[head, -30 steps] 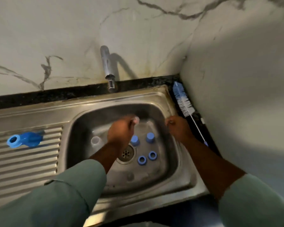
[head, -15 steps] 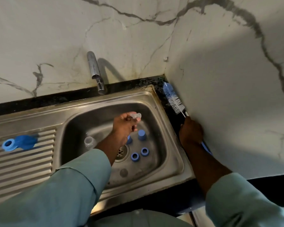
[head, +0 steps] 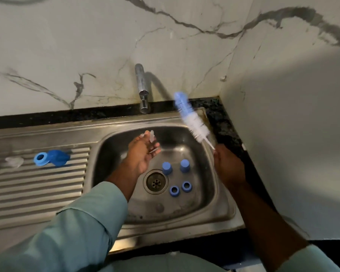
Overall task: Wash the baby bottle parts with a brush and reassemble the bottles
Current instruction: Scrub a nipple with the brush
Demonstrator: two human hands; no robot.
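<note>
Blue-tipped brush (head: pixel 192 122) gripped in your right hand (head: pixel 227 167), clear teat (head: pixel 152 136) pinched in your left hand (head: pixel 143 152) — scrubbing's next; bring bristles into it.

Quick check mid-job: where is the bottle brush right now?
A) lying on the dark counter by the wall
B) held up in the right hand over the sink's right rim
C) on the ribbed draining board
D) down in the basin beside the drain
B: the right hand grips the handle of the bottle brush, bristles raised above the rim of the sink.
</note>
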